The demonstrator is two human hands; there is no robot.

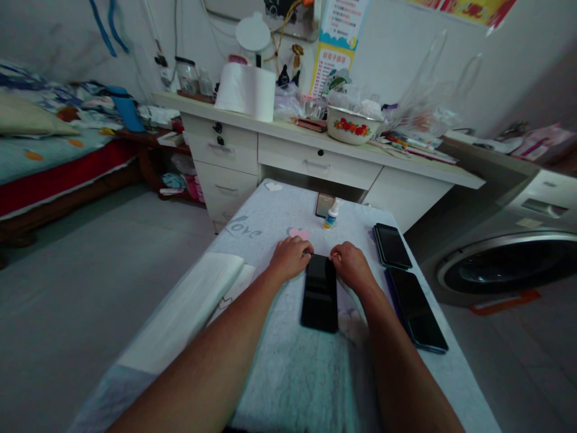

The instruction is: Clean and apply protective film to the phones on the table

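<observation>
A black smartphone [320, 294] lies screen up on the cloth-covered table, its dark glass showing faint reflections. At its far left corner is my left hand [291, 257], fingers curled and pinched against the edge. My right hand [353, 264] is closed in the same way at the far right corner. The fingertips are partly hidden, so any thin film between them cannot be made out. Just beyond the hands stands a small spray bottle [332, 215] with a white top and a blue and yellow label. Behind it lies another phone [324, 205].
Along the table's right edge lie a stack of dark phones [392, 245] and a larger phone [417, 310]. A folded white cloth [184, 313] covers the left side. A white desk [288, 157] carrying a paper roll [247, 90] and an enamel bowl [351, 125] stands beyond; a washing machine [518, 240] is at right.
</observation>
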